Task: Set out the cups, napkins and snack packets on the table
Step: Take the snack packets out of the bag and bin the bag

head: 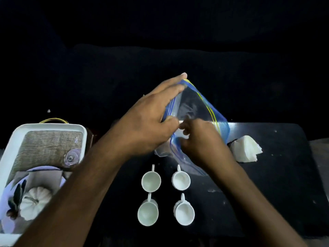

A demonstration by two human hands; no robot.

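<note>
Several white cups stand in two rows on the black table (pixel 277 193), handles pointing away: one far left (pixel 151 181), one far right (pixel 180 180), one near left (pixel 148 213), one near right (pixel 184 213). Above them I hold a clear zip bag (pixel 194 107) with a blue and yellow seal. My left hand (pixel 147 120) grips the bag's open upper edge. My right hand (pixel 199 141) reaches into its mouth, fingers pinched on something white that I cannot identify. A pile of white napkins (pixel 246 148) lies to the right of the bag.
A white tray (pixel 10 150) at the left holds a woven mat (pixel 46 148), a clear suction cup (pixel 71 157), a small white pumpkin (pixel 34 202) and a dark feather-like piece. The room beyond the table is dark.
</note>
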